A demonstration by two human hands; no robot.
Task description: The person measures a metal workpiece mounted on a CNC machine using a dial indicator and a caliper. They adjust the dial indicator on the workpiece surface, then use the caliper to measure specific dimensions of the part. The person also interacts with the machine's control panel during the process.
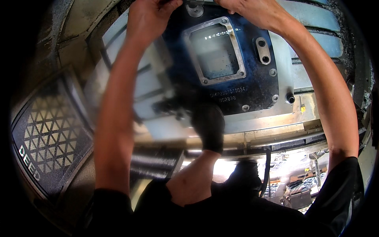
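Note:
A dark blue-black machined plate (233, 98) with a rectangular opening, bolt holes and engraved marks lies before me. Inside the opening is a pale metal frame rim (239, 51). At the plate's far end sits a small metal fixture piece (194, 8), cut off by the picture's upper edge. My left hand (152, 17) is at its left side, with thumb and fingers pinched together. My right hand (252, 11) is to its right, fingers curled. What the fingers of either hand grip is out of the picture.
The plate rests over a pale slotted machine table (312, 43). A silver oblong block (263, 50) with two holes and a small round post (290, 97) stand at the right. My dark-shod foot (209, 126) is at the near edge. A triangle-patterned panel (51, 136) is at left.

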